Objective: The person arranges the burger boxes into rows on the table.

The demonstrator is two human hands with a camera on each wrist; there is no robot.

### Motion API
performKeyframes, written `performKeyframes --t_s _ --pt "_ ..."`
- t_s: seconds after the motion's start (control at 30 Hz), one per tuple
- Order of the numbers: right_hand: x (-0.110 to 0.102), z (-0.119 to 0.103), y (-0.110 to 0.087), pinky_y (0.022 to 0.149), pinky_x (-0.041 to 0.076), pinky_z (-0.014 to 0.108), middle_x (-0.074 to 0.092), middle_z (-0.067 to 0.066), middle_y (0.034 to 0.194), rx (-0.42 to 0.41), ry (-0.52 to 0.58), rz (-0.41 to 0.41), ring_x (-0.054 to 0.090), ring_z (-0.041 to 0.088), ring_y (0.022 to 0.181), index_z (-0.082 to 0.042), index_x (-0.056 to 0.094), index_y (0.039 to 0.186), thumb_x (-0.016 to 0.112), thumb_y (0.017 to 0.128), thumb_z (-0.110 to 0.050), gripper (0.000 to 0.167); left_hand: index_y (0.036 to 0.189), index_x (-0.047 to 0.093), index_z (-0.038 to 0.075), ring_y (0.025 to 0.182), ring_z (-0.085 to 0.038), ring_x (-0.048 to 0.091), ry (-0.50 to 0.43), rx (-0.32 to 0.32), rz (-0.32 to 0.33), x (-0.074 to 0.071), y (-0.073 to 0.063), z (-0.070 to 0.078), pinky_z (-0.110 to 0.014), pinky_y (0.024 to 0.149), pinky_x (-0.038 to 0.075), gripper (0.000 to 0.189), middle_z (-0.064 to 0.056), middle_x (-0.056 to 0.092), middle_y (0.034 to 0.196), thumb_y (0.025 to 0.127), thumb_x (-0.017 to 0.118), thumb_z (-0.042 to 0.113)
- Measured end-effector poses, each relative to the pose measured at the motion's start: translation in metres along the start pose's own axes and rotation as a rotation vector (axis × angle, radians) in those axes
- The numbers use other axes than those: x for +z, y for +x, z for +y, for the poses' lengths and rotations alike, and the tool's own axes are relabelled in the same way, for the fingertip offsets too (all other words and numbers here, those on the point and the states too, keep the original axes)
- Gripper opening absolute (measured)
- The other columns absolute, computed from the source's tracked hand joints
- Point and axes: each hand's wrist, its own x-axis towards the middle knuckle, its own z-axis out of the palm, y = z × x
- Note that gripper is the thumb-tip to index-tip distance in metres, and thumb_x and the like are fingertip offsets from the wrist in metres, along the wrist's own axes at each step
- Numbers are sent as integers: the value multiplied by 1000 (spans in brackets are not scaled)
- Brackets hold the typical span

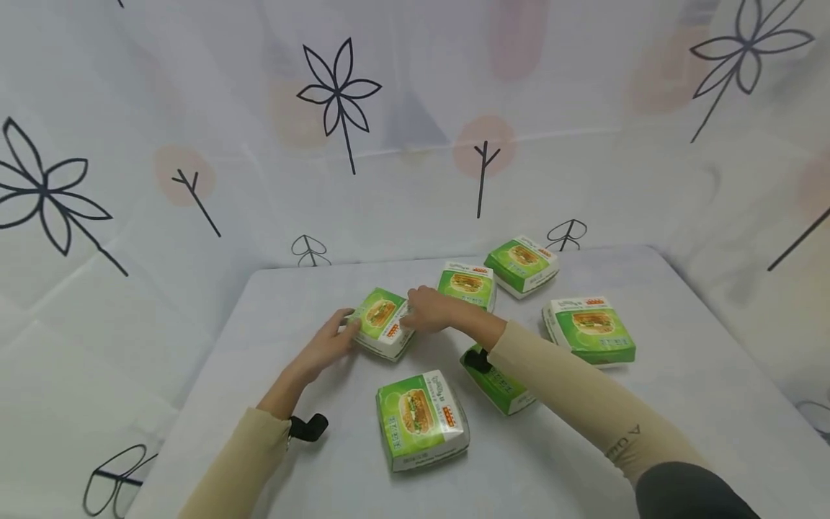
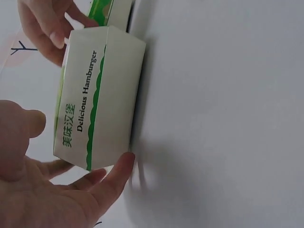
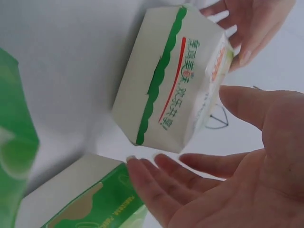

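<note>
A green and white hamburger box [image 1: 380, 314] lies tilted on the table between both hands in the head view. My left hand [image 1: 322, 347] is at its left side. In the left wrist view, fingertips reach the lower edge of the box's white end [image 2: 107, 99], with the thumb held apart from it. On the opposite side is my right hand [image 1: 429, 310], its thumb and extended fingers spread around the corner of the box [image 3: 166, 80] in the right wrist view. Neither hand is curled round the box.
More hamburger boxes surround it on the white table [image 1: 311, 461]: one in front [image 1: 418, 419], one partly under the right forearm [image 1: 502, 386], one behind the right hand [image 1: 468, 283], one at the back [image 1: 521, 263], and one to the right [image 1: 593, 328]. A patterned cloth hangs behind.
</note>
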Motion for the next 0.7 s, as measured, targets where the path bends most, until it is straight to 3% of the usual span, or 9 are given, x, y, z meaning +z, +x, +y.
performKeyframes --t_s 0.2,0.47,0.7 --pt "-2 5 2 111 44 47 50 26 145 20 52 -11 49 36 136 9 38 150 53 107 -32 61 160 25 10 142 -44 41 -13 -22 33 8 -1 4 -56 111 43 65 -25 30 162 109 42 45" --pt "4 4 4 92 52 40 63 14 117 25 53 -29 59 24 104 6 52 136 55 106 -35 51 159 32 12 143 -43 40 0 -8 52 1 10 7 -56 110 43 55 -21 32 161 111 38 38" --pt "3 3 3 91 52 41 63 16 116 7 34 -18 60 26 105 7 53 133 54 106 -34 48 161 24 11 145 -45 37 -35 -49 40 1 9 3 -57 112 42 62 -23 30 162 110 42 42"
